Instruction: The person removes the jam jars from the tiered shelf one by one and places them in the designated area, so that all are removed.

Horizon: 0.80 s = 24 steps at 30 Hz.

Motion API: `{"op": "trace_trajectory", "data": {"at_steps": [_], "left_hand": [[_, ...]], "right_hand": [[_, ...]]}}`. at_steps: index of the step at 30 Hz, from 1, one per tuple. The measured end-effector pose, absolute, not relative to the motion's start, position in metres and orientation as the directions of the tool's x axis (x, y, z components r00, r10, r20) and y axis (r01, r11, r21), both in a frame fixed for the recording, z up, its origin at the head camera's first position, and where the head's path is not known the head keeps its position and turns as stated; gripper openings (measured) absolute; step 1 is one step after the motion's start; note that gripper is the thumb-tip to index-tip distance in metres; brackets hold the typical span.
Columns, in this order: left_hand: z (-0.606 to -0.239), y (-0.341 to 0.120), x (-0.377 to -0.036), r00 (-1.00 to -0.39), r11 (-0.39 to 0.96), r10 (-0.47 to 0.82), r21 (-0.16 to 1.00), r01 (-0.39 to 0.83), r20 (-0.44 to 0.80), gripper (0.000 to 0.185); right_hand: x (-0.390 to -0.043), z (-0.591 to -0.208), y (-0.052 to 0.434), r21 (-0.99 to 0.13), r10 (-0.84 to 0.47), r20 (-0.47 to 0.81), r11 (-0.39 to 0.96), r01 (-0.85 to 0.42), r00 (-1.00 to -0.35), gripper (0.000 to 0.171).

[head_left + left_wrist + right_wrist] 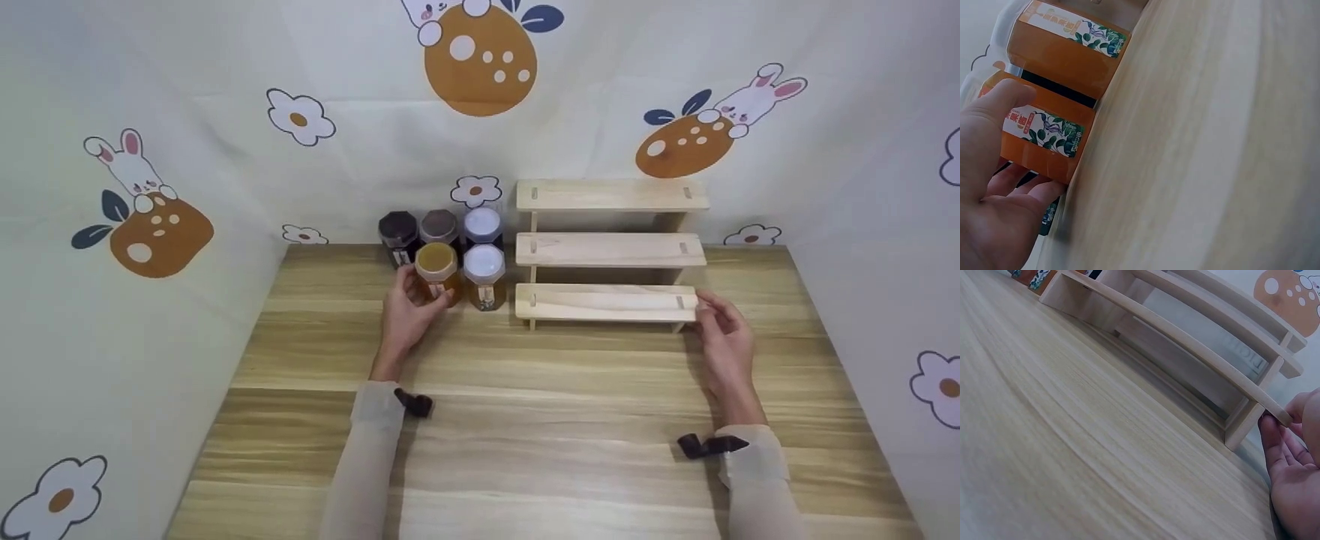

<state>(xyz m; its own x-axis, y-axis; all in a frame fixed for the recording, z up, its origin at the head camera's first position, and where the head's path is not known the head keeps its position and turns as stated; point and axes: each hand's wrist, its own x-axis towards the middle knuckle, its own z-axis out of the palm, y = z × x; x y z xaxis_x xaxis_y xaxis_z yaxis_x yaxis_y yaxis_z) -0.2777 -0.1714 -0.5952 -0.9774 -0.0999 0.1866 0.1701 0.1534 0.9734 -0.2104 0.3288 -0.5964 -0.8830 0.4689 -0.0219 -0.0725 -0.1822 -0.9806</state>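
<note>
My left hand (407, 313) grips an octagonal jar (436, 259) of orange-amber contents, which stands at the front left of a cluster of jars. In the left wrist view the thumb lies across the label of that jar (1044, 149), and the other fingers curl round its far side. Right beside it stands a second orange jar (1055, 50) with a pale lid. My right hand (726, 346) pinches the right end of the lowest board of a three-tier wooden shelf (604, 302). In the right wrist view thumb and fingers hold that board end (1282, 417) from above and below.
Behind the front jars stand a black-lidded jar (398, 227), a brownish-lidded jar (439, 225) and a white-lidded jar (482, 223). The wood-grain table (540, 420) meets a printed cloth backdrop (360, 172) just behind jars and shelf. More cloth hangs at both sides.
</note>
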Motion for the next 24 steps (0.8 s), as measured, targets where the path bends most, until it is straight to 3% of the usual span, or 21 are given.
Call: {"op": "trace_trajectory", "data": {"at_steps": [12, 18, 24], "left_hand": [[-0.594, -0.178, -0.269, -0.980, 0.096, -0.050, 0.978, 0.187, 0.193, 0.073], [-0.582, -0.180, -0.264, -0.967, 0.180, -0.061, 0.956, 0.233, 0.247, 0.084], [-0.555, -0.178, -0.259, -0.925, 0.322, -0.076, 0.887, 0.331, 0.373, 0.075]], "right_hand": [[-0.208, -0.587, 0.322, -0.987, 0.470, -0.008, -0.143, -0.067, -0.883, 0.033], [-0.211, -0.596, 0.327, -0.990, 0.495, -0.015, -0.130, -0.057, -0.869, 0.033], [-0.211, -0.598, 0.331, -0.987, 0.491, -0.043, -0.156, -0.040, -0.870, 0.035]]}}
